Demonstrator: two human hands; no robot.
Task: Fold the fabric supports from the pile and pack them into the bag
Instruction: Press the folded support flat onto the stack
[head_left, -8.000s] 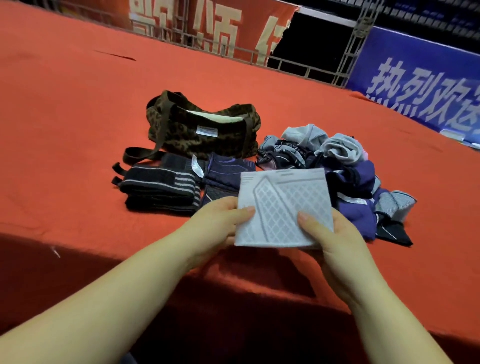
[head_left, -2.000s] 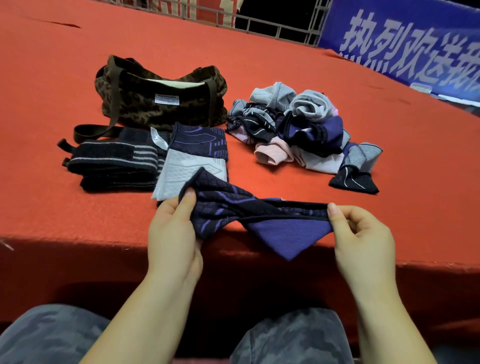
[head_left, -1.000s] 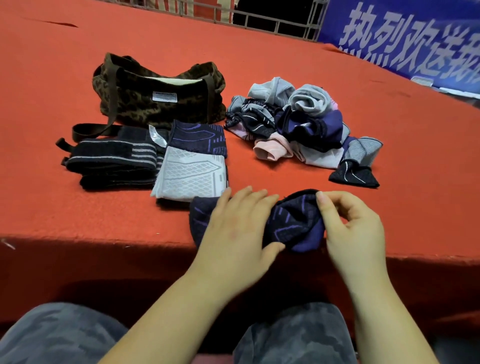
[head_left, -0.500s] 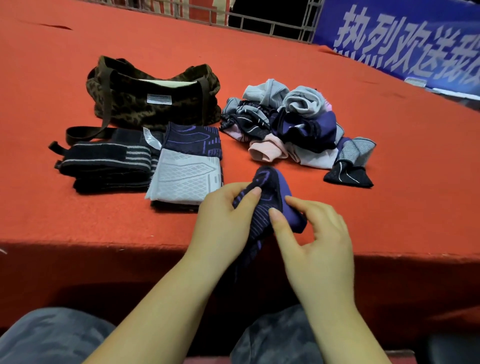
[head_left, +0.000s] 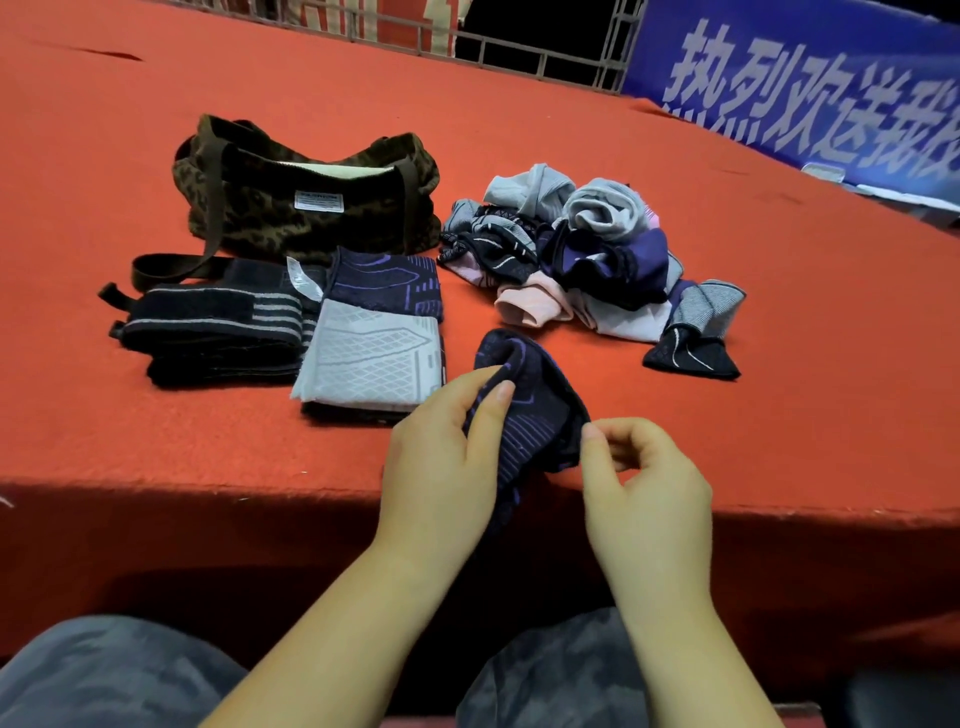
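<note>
A dark purple support (head_left: 524, 410) sat bunched at the near edge of the red table (head_left: 156, 441). The left hand (head_left: 441, 457) gripped it, and the right hand (head_left: 644, 488) pinched its edge. Folded supports (head_left: 371, 358) lay just left. The pile (head_left: 582, 260) and the bag (head_left: 311, 202) lay behind.

Your forearms are bare, with no sleeves, and your left hand (head_left: 441, 462) and right hand (head_left: 644, 493) carry no gloves. You wear grey camouflage-patterned trousers (head_left: 114, 675).
</note>
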